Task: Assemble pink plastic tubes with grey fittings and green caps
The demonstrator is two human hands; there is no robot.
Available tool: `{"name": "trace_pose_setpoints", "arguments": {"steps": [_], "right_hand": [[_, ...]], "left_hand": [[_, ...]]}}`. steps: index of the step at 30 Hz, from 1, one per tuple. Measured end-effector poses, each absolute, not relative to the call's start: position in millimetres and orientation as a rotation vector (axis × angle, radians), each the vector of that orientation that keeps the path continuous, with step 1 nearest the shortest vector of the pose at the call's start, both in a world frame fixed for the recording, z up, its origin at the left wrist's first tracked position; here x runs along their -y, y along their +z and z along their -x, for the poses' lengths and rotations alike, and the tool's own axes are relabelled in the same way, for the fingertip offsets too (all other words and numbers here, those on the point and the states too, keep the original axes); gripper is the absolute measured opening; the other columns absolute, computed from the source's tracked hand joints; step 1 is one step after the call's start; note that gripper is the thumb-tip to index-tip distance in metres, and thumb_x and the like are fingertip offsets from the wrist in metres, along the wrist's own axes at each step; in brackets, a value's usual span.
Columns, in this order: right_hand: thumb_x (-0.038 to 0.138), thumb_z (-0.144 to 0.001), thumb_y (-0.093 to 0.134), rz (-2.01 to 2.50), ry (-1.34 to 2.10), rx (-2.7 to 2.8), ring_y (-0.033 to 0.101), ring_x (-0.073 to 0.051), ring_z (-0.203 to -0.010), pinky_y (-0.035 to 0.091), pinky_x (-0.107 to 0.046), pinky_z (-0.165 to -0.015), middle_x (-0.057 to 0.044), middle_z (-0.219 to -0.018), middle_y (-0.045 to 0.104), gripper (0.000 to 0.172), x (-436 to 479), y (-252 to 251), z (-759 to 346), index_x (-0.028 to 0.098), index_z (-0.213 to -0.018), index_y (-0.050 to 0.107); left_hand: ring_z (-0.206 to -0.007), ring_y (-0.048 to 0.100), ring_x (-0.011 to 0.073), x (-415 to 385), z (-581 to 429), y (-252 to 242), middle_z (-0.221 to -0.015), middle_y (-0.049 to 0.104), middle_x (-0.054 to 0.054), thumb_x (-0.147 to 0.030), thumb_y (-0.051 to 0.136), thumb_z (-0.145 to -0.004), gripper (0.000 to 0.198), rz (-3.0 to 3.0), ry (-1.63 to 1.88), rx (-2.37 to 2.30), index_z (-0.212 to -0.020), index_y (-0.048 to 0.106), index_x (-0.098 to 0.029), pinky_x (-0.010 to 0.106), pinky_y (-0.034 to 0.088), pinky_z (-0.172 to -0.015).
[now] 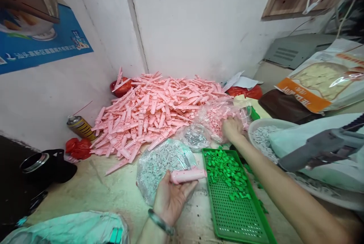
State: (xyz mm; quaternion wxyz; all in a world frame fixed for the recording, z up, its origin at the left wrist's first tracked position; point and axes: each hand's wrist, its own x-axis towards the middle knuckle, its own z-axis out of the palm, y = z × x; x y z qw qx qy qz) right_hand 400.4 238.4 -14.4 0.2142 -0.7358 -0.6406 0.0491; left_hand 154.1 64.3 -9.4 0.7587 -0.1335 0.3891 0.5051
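Note:
A pink plastic tube-shaped piece (187,176) lies across the fingers of my left hand (170,198), with the thumb against its end. This hand is just in front of a clear bag of small whitish parts (162,157). My right hand (233,128) reaches into a clear plastic bag of small pink parts (212,117); its fingertips are hidden among them. Between the hands stands a small bag of metal screws or pins (195,136). Below my right forearm, a green perforated tray (236,217) holds small green parts (224,168) toward its far end.
A large heap of long pink pieces (153,107) is piled against the wall. On the right are a white basin (256,124) of small parts and a grey handheld tool (313,149) with a dark cord. A spray can (81,127) and black flask (42,164) stand left.

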Motion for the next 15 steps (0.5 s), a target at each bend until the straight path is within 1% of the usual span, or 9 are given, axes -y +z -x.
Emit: {"name": "trace_pose_setpoints", "arguments": {"steps": [1,2,4,6,7,9,11,13,15], "right_hand": [[0.003,-0.077,0.05,2.048,0.113,1.775,0.056,-0.036,-0.102,0.039,-0.046,-0.086,-0.025,-0.094,0.066,0.024,-244,-18,-403,0.007,-0.083,0.074],[0.004,-0.077,0.05,2.045,0.094,1.774,0.055,-0.037,-0.101,0.039,-0.046,-0.084,-0.026,-0.095,0.066,0.024,-244,-21,-404,0.006,-0.083,0.073],[0.009,-0.082,0.047,2.024,0.066,1.754,0.056,-0.036,-0.098,0.04,-0.044,-0.081,-0.026,-0.098,0.065,0.027,-237,-29,-399,0.005,-0.091,0.072],[0.015,-0.086,0.045,1.989,0.067,1.727,0.057,-0.033,-0.094,0.041,-0.04,-0.078,-0.023,-0.102,0.065,0.03,-225,-34,-390,0.006,-0.102,0.068],[0.016,-0.086,0.045,1.964,0.087,1.721,0.058,-0.031,-0.093,0.041,-0.038,-0.077,-0.02,-0.104,0.065,0.031,-219,-34,-385,0.008,-0.106,0.067],[0.015,-0.086,0.044,1.906,0.175,1.725,0.059,-0.026,-0.09,0.043,-0.034,-0.074,-0.016,-0.105,0.066,0.031,-211,-29,-378,0.012,-0.108,0.066],[0.014,-0.086,0.042,1.837,0.333,1.753,0.062,-0.022,-0.083,0.046,-0.03,-0.069,-0.013,-0.098,0.068,0.03,-203,-17,-373,0.013,-0.103,0.067],[0.021,-0.089,0.044,1.732,0.548,1.826,0.063,-0.017,-0.071,0.048,-0.027,-0.061,-0.007,-0.086,0.069,0.025,-186,-4,-367,0.015,-0.096,0.068],[0.034,-0.089,0.053,1.512,0.886,1.927,0.064,-0.014,-0.067,0.049,-0.024,-0.057,-0.002,-0.083,0.069,0.021,-158,5,-356,0.019,-0.095,0.067]], "left_hand": [[-0.104,0.066,0.0388,-64,-153,-9,-0.108,0.064,0.03,-0.032,0.045,-0.096,0.036,0.286,1.08,-0.835,-0.115,0.049,-0.001,0.043,0.062,-0.073],[-0.1,0.068,0.0367,-63,-153,-9,-0.106,0.065,0.028,-0.029,0.049,-0.095,0.032,0.279,1.077,-0.846,-0.112,0.049,-0.002,0.04,0.062,-0.07],[-0.088,0.072,0.0305,-61,-154,-11,-0.097,0.068,0.022,-0.021,0.055,-0.092,0.019,0.256,1.099,-0.891,-0.103,0.052,-0.006,0.033,0.062,-0.067],[-0.085,0.073,0.0285,-59,-157,-13,-0.092,0.068,0.017,-0.015,0.057,-0.089,0.01,0.208,1.146,-0.909,-0.095,0.051,-0.01,0.032,0.062,-0.068],[-0.087,0.072,0.0294,-59,-158,-14,-0.093,0.068,0.016,-0.013,0.058,-0.088,0.01,0.165,1.181,-0.899,-0.094,0.05,-0.012,0.034,0.062,-0.071],[-0.095,0.071,0.0315,-57,-161,-16,-0.097,0.069,0.011,-0.01,0.063,-0.084,0.021,0.05,1.289,-0.867,-0.097,0.048,-0.017,0.04,0.061,-0.077],[-0.102,0.069,0.0317,-55,-163,-15,-0.101,0.068,0.007,-0.011,0.07,-0.078,0.036,-0.076,1.42,-0.842,-0.102,0.045,-0.023,0.044,0.06,-0.082],[-0.107,0.066,0.0311,-52,-163,-12,-0.104,0.067,0.004,-0.016,0.076,-0.075,0.047,-0.196,1.518,-0.831,-0.107,0.043,-0.027,0.045,0.058,-0.085],[-0.11,0.065,0.0311,-48,-162,-11,-0.106,0.066,0.003,-0.023,0.077,-0.074,0.051,-0.3,1.566,-0.84,-0.11,0.041,-0.029,0.044,0.057,-0.087]]}}
